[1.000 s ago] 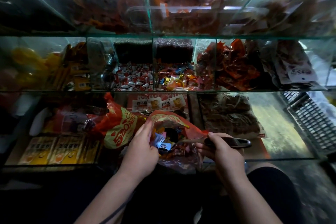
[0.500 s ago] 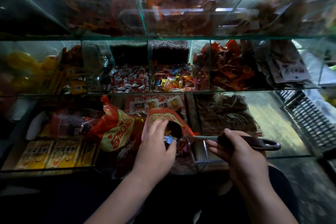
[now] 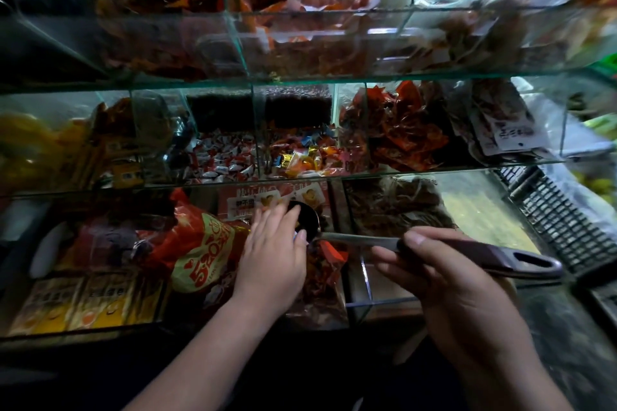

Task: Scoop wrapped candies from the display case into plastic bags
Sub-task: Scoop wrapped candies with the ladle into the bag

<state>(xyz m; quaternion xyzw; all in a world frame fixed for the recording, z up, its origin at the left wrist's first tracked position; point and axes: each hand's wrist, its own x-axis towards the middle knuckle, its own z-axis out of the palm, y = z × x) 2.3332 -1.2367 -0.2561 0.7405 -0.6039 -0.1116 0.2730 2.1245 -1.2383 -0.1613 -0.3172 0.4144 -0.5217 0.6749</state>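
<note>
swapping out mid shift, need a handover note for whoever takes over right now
Left hand: open, fingers straight against the bowl of the scoop, over the plastic bag.
Right hand: grips the scoop handle.
Wrapped candies lie in the middle-shelf compartments.
Done: bag looks partly filled.
Left: more scoops; whether the bowl is loaded cannot be seen.

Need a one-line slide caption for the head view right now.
Right hand holds a ladle by its handle while the left hand rests at its bowl over a plastic bag.
</note>
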